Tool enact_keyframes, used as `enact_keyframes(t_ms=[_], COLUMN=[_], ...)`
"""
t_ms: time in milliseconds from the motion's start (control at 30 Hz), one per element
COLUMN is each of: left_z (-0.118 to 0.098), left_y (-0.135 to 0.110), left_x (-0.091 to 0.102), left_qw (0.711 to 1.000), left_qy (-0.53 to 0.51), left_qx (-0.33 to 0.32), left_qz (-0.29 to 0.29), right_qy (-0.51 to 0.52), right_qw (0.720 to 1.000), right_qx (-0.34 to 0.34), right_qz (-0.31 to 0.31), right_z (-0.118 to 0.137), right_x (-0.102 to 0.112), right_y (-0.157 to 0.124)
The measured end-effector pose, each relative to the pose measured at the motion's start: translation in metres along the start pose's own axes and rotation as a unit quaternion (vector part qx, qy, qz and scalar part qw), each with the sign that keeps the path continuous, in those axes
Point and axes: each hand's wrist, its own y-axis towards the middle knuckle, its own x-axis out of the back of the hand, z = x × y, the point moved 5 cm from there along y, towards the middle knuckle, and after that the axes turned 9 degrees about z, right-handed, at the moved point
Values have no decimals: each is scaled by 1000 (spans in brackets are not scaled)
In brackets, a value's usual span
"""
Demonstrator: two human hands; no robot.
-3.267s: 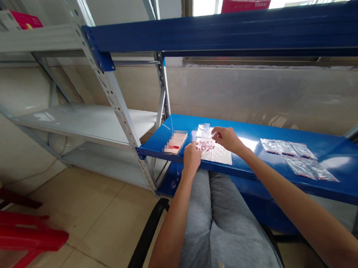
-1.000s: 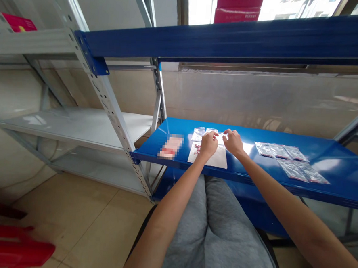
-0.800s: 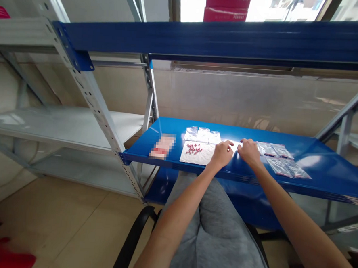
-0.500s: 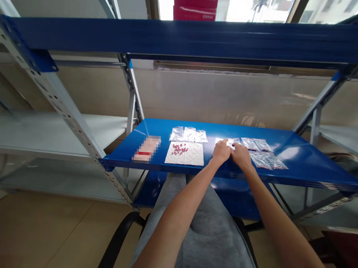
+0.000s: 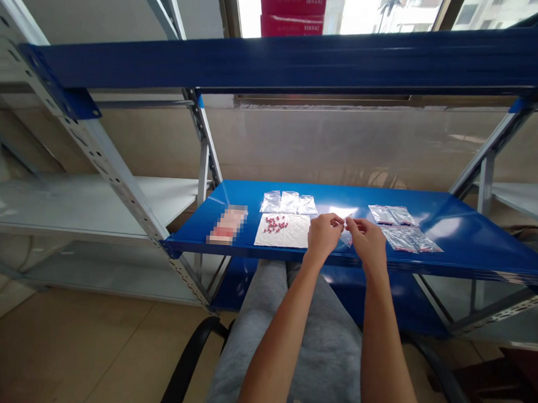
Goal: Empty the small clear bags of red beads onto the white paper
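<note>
We are sitting before a blue shelf (image 5: 235,190), with a blue beam (image 5: 277,61) crossing above it and hiding the foot of the red boxes (image 5: 293,8) at the window. A pixelated pinkish item (image 5: 229,223) is lying towards the left. Near it, a white cloth (image 5: 294,236) is lying by the front edge, with small red pieces (image 5: 275,223) scattering over its left part; our left hand (image 5: 325,234) is overlapping its right end in view.

Three clear bags (image 5: 289,203) are lying in a row just behind the cloth. To our right, four red-edged bags (image 5: 412,241) are lying in two rows; we are not making out any contents.

We are pinching a clear bag (image 5: 347,238) between the fingertips of that hand and the right hand (image 5: 367,239), above the shelf, between cloth and red-edged bags. Its gripped edge is pointing upward and its body is hanging downward; our fingers are partly covering it, leaving its long axis unclear.
</note>
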Motion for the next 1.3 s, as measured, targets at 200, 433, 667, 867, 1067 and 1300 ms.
enact_keyframes(t_ms=[200,433,667,867,1067,1300], left_z=[-11,-11,-5,4,-1,-9], left_y=[-66,-91,-93,-91,-95,-96], left_x=[41,68,86,92,96,97], left_qw=[995,990,984,981,985,990], left_qy=[-73,-52,-93,-153,-90,-21], left_qx=[-37,-37,-22,-27,-60,-85], left_qz=[-52,-129,-148,-115,-136,-108], right_qy=[128,218,215,209,141,75], right_qw=[989,964,956,953,959,968], right_qx=[-6,33,57,41,59,112], right_qz=[80,147,193,214,241,214], right_z=[39,72,81,78,84,92], right_x=[-15,-38,-48,-44,-46,-43], right_y=[-25,-40,-44,-43,-47,-48])
